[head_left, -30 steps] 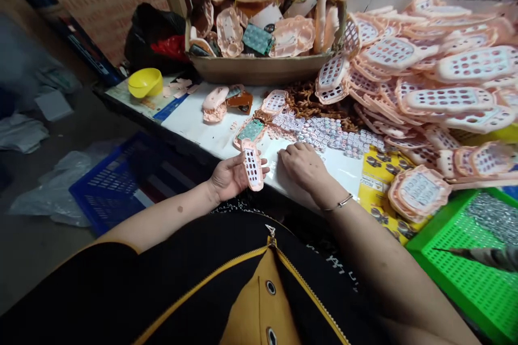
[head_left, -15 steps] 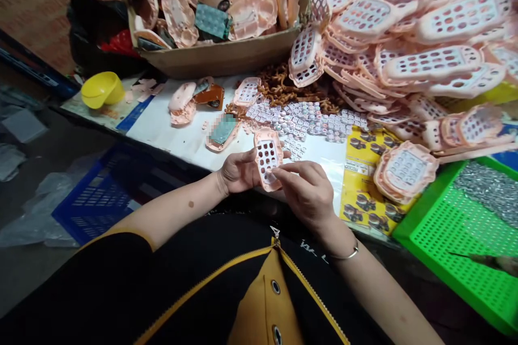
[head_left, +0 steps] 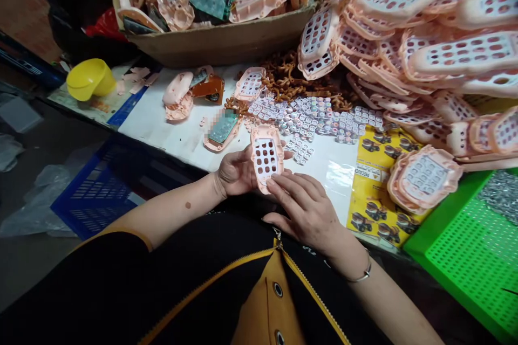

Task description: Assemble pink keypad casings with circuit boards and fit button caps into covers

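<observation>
My left hand (head_left: 238, 172) is closed around a pink plastic phone-shaped shell (head_left: 265, 175), holding it upright over the table's near edge. The shell has rows of holes across a white panel. My right hand (head_left: 307, 207) has its fingers stretched out, with the fingertips touching the shell's lower right edge and the thumb apart below. Just beyond lie loose white button pieces (head_left: 299, 149) and another pink shell with a green circuit board (head_left: 224, 129). Farther back on the table is one more holed pink shell (head_left: 250, 83).
A cardboard box (head_left: 226, 43) of pink parts stands at the back. Holed shells (head_left: 461, 59) are piled at right, near a stack of shells (head_left: 424, 179) and a green basket (head_left: 465, 259) with small metal pieces. A yellow bowl (head_left: 91, 80) sits left; a blue crate (head_left: 95, 188) is below.
My right hand's fingers have gone from a pinch at the shell's lower part to stretched out along its lower edge. The view has shifted, with the table items nearer.
</observation>
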Demonstrator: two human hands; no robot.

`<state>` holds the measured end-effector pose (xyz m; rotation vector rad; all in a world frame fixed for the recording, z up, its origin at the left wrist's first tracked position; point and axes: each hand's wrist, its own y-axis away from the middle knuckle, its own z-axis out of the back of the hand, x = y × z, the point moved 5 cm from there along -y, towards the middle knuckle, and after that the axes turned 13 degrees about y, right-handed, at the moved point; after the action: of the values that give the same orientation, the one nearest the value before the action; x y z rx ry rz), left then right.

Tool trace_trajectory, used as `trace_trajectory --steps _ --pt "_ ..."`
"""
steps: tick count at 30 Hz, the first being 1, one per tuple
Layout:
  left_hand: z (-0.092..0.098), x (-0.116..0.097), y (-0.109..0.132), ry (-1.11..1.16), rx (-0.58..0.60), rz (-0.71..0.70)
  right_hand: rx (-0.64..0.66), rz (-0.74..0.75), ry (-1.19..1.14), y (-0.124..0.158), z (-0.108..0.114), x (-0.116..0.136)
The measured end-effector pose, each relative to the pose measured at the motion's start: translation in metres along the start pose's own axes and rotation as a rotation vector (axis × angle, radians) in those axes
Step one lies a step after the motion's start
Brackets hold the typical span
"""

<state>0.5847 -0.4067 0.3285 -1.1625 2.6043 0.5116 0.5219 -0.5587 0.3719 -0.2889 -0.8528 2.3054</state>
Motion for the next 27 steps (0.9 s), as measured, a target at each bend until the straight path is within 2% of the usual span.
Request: trace_trajectory --steps 3,5,9,12,13,15,17,19,22,27 --pt "0.004 -0.01 0.007 -0.005 -0.016 -0.055 -0.038 -0.199 -0.009 0.002 0.009 -0.03" --pt "0.008 -0.018 0.01 -0.005 -0.043 -0.111 0.017 -0.322 0.079 0.003 0.007 -0.053" --pt "0.012 -0.022 0.011 0.005 -0.062 -0.145 0.295 -0.315 0.193 -0.002 -0.02 -0.071" --pt "0.01 -0.019 0.009 0.02 -0.036 -0.118 0.379 -0.363 0.243 -0.004 -0.033 -0.072" --pt "0.009 -0.019 0.009 0.028 -0.03 -0.111 0.349 -0.435 0.216 -0.003 -0.032 -0.074" --pt "0.008 -0.018 0.01 0.04 -0.018 -0.096 0.228 -0.675 0.033 0.002 -0.025 -0.083" --pt "0.008 -0.017 0.01 0.043 -0.004 -0.084 0.085 -0.955 -0.319 0.012 -0.021 -0.093" --pt "0.009 -0.017 0.011 0.039 0.012 -0.082 -0.02 -1.147 -0.713 0.019 -0.024 -0.096" --pt "0.01 -0.016 0.011 0.034 0.023 -0.089 -0.1 -1.258 -1.024 0.022 -0.028 -0.092" --pt "0.011 -0.014 0.013 0.027 0.037 -0.091 -0.099 -1.249 -1.114 0.019 -0.032 -0.079"
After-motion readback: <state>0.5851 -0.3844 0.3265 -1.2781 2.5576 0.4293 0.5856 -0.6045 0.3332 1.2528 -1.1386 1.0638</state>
